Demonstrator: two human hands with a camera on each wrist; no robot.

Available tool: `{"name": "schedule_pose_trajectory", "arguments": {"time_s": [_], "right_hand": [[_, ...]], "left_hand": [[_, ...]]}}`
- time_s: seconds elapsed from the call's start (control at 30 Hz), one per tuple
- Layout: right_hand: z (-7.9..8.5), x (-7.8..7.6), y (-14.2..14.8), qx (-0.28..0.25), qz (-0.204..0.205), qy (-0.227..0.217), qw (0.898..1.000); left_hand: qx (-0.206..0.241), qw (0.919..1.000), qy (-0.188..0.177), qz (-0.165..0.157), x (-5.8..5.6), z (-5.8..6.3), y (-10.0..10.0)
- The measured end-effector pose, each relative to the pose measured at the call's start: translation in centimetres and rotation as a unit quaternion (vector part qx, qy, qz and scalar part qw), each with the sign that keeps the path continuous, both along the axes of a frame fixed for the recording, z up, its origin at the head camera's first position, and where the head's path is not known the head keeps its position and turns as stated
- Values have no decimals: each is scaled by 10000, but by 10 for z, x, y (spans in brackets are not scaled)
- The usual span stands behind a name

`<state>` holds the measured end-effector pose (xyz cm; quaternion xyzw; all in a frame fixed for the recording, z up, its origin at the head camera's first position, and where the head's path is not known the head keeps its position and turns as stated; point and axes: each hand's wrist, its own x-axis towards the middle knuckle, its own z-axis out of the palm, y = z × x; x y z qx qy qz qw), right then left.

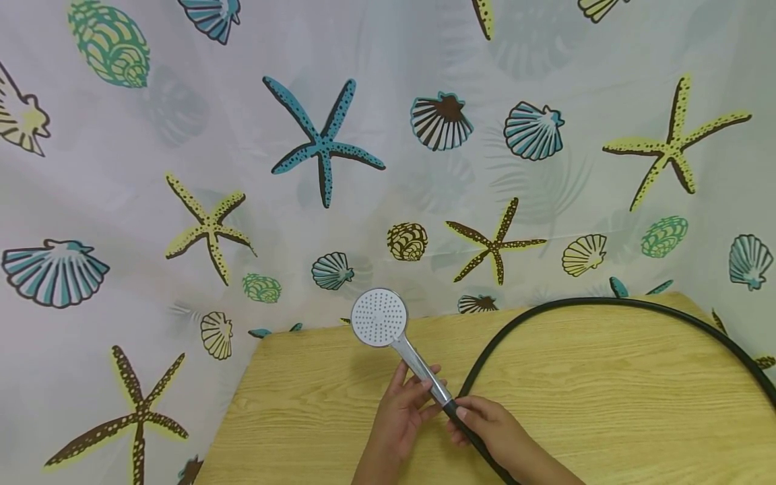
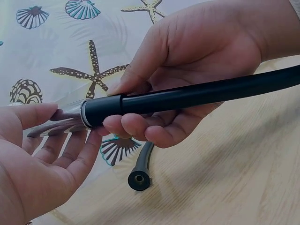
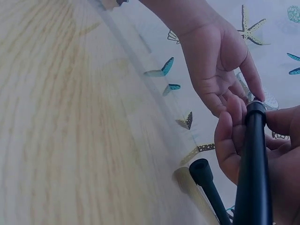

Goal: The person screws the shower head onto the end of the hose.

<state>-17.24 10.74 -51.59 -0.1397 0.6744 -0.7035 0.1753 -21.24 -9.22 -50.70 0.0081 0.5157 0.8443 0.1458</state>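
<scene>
A shower head (image 1: 379, 318) with a round, white, dotted face and a chrome handle tilts up to the left above the table. My left hand (image 1: 397, 417) holds the handle between thumb and fingers from below. My right hand (image 1: 494, 431) pinches the black collar (image 2: 104, 111) of a hose at the handle's lower end. In the left wrist view, this collar meets the handle at a thin silver ring (image 2: 84, 114), and the black hose (image 2: 211, 89) runs out past my right palm. My left fingertips come right up to the collar there.
A length of black hose (image 1: 570, 301) arcs over the wood-grain table (image 1: 606, 364) to the right edge. Beyond my right hand shows a black hose end (image 2: 139, 179) with a round opening. A white curtain (image 1: 376, 40) printed with shells and starfish hangs behind and beside the table.
</scene>
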Motion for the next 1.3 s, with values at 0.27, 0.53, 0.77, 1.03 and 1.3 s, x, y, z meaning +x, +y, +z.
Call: {"name": "schedule_pose_trajectory", "arguments": {"time_s": [0.27,0.53,0.77,1.03,1.3], "right_hand": [[2,-1,0,-95,66,-262,9996],[1,-2,-2,-39,-43,-349,9994],[0,-2,-7,659,-500,155,9964],[2,0,-7,1489,-758,638,9839],[3,2,-8,1683,-785,1057,9769]], "left_hand": [[32,9999,-62,73,0,-1,0],[61,9999,-91,119,0,-2,0],[-83,9997,-98,209,0,-2,0],[-351,9988,-44,351,0,-6,1],[-440,9980,-72,452,-1,-7,2]]}}
